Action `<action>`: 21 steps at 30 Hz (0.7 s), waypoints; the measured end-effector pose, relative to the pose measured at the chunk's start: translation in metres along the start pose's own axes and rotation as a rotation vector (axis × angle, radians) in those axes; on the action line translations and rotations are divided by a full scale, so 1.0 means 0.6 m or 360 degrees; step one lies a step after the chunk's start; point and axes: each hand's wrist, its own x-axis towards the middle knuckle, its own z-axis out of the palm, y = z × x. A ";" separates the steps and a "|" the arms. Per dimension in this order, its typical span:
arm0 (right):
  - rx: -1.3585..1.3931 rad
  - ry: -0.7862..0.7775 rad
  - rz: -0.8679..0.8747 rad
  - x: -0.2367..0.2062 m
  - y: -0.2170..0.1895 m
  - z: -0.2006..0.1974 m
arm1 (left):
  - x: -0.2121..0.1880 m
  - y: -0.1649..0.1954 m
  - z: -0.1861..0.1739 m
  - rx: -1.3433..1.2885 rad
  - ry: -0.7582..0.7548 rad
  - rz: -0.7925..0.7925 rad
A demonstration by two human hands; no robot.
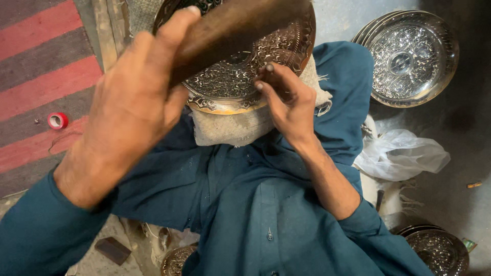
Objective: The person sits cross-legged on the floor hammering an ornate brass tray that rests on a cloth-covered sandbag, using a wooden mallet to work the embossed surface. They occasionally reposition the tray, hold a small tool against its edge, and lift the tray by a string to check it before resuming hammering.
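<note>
Closest to the lens: left hand [128, 107], raised above the engraved round plate [230, 82], fingers wrapped tight around a dark wooden block [235, 25]. Block slants across the plate's upper half and hides part of its rim; whether touching the metal or held over it, cannot tell.

Right hand [289, 105] sits on the plate's right edge, fingertips pinched together around a thin dark tool [269, 76], mostly hidden by the fingers, its tip down against the patterned surface.

Plate lies tilted on a pale cloth pad [230, 128], which rests on the lap of a teal garment [255, 204] just below the plate.

Right of the plate, well apart: stack of silvery engraved dishes [414, 56] on a dark floor. Below that stack, lower right of the plate: crumpled white plastic bag [401, 153]. Further down from the plate, at the lower right corner: more patterned dishes [440, 250]. Directly below the plate, past the lap: edge of another dish [176, 259], with a small dark slab [113, 249] to its left.

Left of the plate: red-and-grey striped rug [36, 61], with a red tape roll [58, 120] lying on it.
</note>
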 end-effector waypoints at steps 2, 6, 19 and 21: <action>0.0105 0.0018 0.0041 0.000 0.006 0.000 | -0.005 0.005 0.003 0.0544 0.0022 0.0080; 0.0219 -0.0041 0.0162 0.003 0.011 -0.010 | -0.018 -0.005 0.003 0.0107 -0.0085 -0.0051; -0.0171 -0.0106 -0.0004 0.014 0.005 -0.021 | -0.023 -0.012 0.029 -0.0425 -0.0039 -0.0147; -0.0172 -0.0092 -0.0020 0.014 0.002 -0.021 | -0.020 -0.009 0.026 -0.0546 -0.0024 -0.0157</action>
